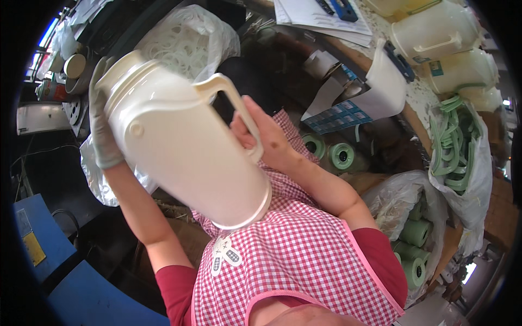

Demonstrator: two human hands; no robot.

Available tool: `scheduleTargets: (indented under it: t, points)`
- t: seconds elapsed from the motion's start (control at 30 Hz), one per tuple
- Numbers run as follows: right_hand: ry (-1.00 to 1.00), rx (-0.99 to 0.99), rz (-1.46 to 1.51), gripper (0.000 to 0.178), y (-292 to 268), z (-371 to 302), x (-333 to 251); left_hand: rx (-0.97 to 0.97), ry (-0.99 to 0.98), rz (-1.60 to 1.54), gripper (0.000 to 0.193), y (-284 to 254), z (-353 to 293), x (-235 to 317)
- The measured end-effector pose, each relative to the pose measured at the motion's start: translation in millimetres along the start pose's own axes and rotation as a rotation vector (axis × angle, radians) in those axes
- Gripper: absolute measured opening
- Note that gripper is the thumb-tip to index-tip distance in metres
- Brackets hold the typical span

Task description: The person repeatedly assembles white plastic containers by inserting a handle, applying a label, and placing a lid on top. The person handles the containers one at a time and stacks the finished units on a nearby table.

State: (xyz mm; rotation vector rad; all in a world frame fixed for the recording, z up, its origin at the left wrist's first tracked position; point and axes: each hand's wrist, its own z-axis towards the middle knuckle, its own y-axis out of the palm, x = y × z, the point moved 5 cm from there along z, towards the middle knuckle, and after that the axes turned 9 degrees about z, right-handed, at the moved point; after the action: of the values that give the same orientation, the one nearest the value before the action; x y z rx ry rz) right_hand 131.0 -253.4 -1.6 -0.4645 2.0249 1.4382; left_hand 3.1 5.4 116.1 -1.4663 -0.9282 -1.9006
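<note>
Largest: red-and-white checked apron (296, 242) on the person. Next, cream jug (182, 144), held aslant before the apron, neck toward the person's left; whether its base touches the cloth, cannot tell. Beyond the neck, a clear bag (220, 35) of pale rings; far right, a second bag (474, 223) of green handles. Left hand (102, 127), gloved: holds the jug by its side near the neck, fingers extended, thumb hidden. Right hand (267, 135), bare: holds the jug at its handle (239, 111), fingers bent. Smallest: green round part (341, 156), near the right forearm.
</note>
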Motion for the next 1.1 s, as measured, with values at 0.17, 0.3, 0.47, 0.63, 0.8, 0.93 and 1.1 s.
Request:
scheduleTargets:
  t: [0.17, 0.3, 0.47, 0.63, 0.8, 0.93, 1.1]
  points:
    - [-0.554, 0.118, -0.937, 0.053, 10, 27, -93, -0.433, 0.038, -0.368, 0.087, 7, 10, -7]
    - [-0.814, 0.680, -1.420, 0.036, -38, 43, -256, -0.170, -0.236, 0.427, 0.065, 0, 39, -14]
    - [-0.299, 0.740, -2.202, 0.034, -123, 149, -334, -0.136, -0.330, 1.172, 0.063, 19, 91, -63]
    - [-0.623, 0.516, -1.919, 0.032, -142, 136, -327, -0.078, -0.310, 0.965, 0.052, 8, 86, -109]
    - [-0.841, 0.488, -1.823, 0.030, -140, 73, -330, 0.039, -0.406, 0.589, 0.045, -9, 63, -123]
    - [-0.513, 0.694, -1.935, 0.030, -142, 52, -324, 0.040, -0.294, 0.645, 0.040, -7, 67, -126]
    - [-0.610, 0.757, -1.834, 0.026, -137, 36, -311, 0.024, -0.231, 0.702, 0.040, -11, 67, -128]
